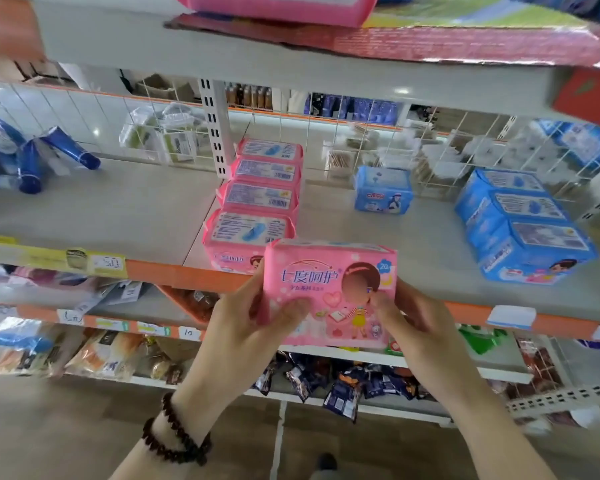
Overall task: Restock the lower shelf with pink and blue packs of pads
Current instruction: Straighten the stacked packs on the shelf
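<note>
— Pink pack point(329, 292), where is it?
— Head view: held upright in front of the shelf point(136, 209) edge, at 6 o'clock of the row of pink packs point(257, 202). Left hand point(250, 327) and right hand point(413, 323) pinch its sides, thumbs on the front.
— Its look?
— Glossy pink, blue lettering, cartoon girl. Blue packs point(520, 223) lie at 3 o'clock; a single blue pack point(383, 194) stands between.

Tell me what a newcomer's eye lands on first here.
First, the glossy pink plastic pack of pads, held front and centre by the left hand and right hand before the shelf edge. Behind it a row of four matching pink packs runs back along the grey shelf; stacked blue packs sit to the right.
</note>
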The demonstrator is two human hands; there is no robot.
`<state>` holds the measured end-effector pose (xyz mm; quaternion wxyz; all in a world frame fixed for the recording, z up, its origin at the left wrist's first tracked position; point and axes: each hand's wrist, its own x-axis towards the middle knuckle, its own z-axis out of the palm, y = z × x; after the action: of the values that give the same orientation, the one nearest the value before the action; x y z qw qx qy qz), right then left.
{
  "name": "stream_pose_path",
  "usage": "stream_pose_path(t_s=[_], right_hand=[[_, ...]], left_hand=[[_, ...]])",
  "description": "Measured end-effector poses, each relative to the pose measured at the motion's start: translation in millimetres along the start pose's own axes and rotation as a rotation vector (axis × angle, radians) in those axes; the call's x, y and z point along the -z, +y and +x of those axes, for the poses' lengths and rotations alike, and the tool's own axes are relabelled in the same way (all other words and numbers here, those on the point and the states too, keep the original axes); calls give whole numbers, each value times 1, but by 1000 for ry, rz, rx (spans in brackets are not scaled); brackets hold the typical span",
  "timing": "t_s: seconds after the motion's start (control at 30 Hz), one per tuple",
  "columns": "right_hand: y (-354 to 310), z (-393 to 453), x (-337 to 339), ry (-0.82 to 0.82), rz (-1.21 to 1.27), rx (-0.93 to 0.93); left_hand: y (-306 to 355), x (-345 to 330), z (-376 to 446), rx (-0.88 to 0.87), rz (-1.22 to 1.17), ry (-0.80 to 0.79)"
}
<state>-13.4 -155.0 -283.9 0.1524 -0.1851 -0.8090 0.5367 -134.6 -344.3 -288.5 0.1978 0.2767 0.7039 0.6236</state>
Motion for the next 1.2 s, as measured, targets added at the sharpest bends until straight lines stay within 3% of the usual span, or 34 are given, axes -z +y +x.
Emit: stream_pose_path(t_s=[0.3, 0.47, 0.7, 1.03, 1.2], right_hand=[[5, 45, 16, -168, 91, 28], [15, 63, 18, -252, 115, 26], [6, 84, 4, -187, 141, -5], [-18, 133, -48, -72, 124, 45], [-27, 159, -72, -40, -7, 100]], left_hand=[[15, -9, 19, 39, 87, 141], [14, -16, 27, 55, 64, 124], [5, 0, 53, 11, 171, 217], [-16, 77, 112, -90, 177, 158], [-24, 111, 138, -163, 175, 128]])
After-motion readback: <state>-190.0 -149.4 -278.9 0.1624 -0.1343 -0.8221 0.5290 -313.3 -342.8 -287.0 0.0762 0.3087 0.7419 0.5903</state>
